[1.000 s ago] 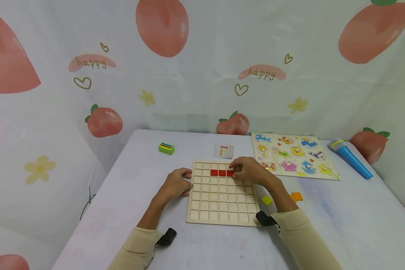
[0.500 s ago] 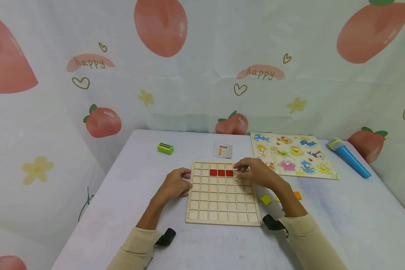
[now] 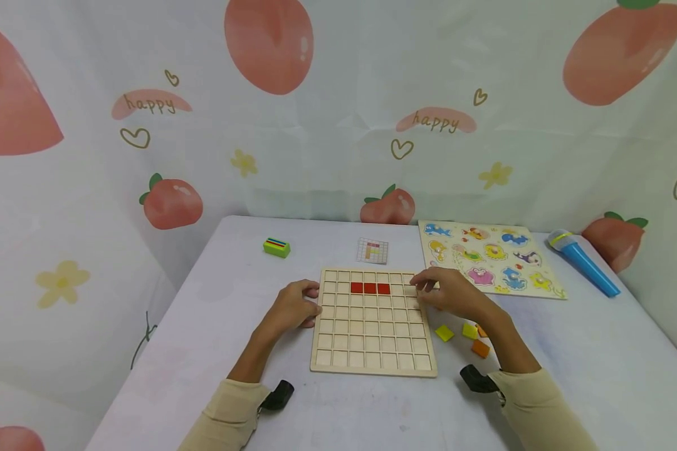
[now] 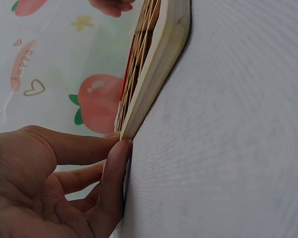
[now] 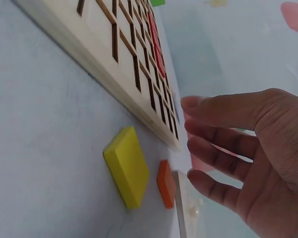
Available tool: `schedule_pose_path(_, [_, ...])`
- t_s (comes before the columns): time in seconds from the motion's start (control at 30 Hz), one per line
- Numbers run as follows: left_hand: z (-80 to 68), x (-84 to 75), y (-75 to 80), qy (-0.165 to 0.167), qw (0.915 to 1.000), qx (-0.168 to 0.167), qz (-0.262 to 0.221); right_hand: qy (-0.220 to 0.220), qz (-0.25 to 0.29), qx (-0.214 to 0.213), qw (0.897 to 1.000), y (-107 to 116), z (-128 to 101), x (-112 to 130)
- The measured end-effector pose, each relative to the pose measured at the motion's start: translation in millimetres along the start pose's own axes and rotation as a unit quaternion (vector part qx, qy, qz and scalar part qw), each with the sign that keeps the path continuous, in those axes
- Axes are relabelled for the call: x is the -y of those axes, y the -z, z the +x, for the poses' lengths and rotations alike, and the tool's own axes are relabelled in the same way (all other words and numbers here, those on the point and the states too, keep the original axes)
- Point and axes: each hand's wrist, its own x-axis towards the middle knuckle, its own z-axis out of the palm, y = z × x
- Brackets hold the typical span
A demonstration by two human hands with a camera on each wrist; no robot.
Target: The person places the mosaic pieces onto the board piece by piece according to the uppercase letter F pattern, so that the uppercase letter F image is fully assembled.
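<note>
A square wooden grid board (image 3: 367, 329) lies flat in the head view, with a row of red tiles (image 3: 370, 288) in its second row. My left hand (image 3: 291, 305) is at the board's left edge. In the left wrist view, its thumb and forefinger (image 4: 82, 148) pinch the board's rim (image 4: 161, 54). Over the board's upper right edge hovers my right hand (image 3: 448, 292), fingers loosely bent and holding nothing. Below that hand, yellow tiles (image 3: 444, 333) and orange tiles (image 3: 481, 349) lie on the table. The right wrist view shows a yellow tile (image 5: 126, 168) close up.
Behind the board lies a small printed grid card (image 3: 372, 250). A green block with coloured stripes (image 3: 276, 247) stands back left. An animal peg puzzle (image 3: 491, 257) and a blue toy microphone (image 3: 583, 262) lie at the back right, before a peach-print cloth (image 3: 327, 138).
My right hand has moved right, away from the red tiles to the board's right edge, uncovering more yellow and orange tiles. The left hand stays at the left edge.
</note>
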Motion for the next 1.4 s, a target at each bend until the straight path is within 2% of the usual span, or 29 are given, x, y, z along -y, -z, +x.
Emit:
schedule_pose_path(0.23, [0.0,0.0,0.3,-0.002,1.0000,-0.001,0.002,-0.025,0.012,0.004,1.000,5,-10,-11])
schedule_pose_path(0.57, [-0.2,-0.1,-0.1,-0.001,1.0000,-0.001,0.004,-0.032,0.005,-0.006,0.999,10,-20,-21])
schedule_pose_path(1.4, [-0.1,1.4,0.7,-0.003,1.0000,0.003,0.002,-0.056,-0.003,0.010,0.998,7,-24,-34])
